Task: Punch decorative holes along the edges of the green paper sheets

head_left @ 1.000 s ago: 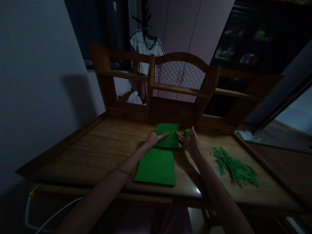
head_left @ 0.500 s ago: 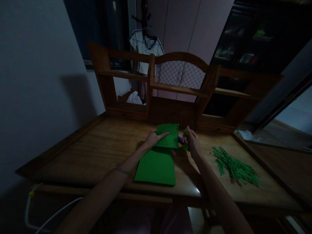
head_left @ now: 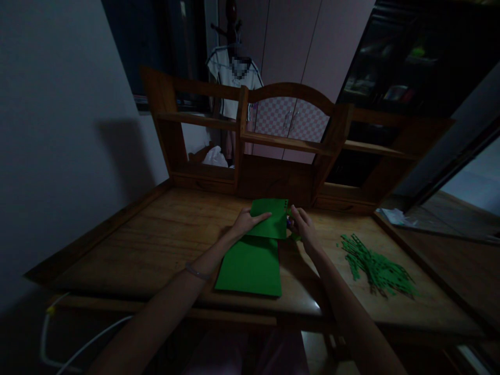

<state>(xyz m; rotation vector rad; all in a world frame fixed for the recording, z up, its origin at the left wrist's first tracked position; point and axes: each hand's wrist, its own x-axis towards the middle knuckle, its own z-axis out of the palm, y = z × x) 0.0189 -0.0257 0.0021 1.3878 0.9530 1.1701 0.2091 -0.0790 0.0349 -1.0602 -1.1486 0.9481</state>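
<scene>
My left hand (head_left: pixel 246 223) grips a green sheet (head_left: pixel 269 221) by its left side, thumb on top. Small dark holes run down from the sheet's upper right corner. My right hand (head_left: pixel 303 225) is closed around a small green and purple tool (head_left: pixel 289 222) at the sheet's right edge; the fingers partly hide it. Below the held sheet, more green paper (head_left: pixel 250 268) lies flat near the table's front edge, with a thin reddish edge showing at its right.
A heap of green punched strips (head_left: pixel 377 271) lies on the right of the wooden table (head_left: pixel 148 239). A wooden shelf unit (head_left: pixel 289 143) rises along the back. A white cable (head_left: pixel 94 341) hangs at the lower left.
My right hand and the tool have shifted slightly left, up against the sheet's right edge. The left hand and the flat green paper have hardly moved.
</scene>
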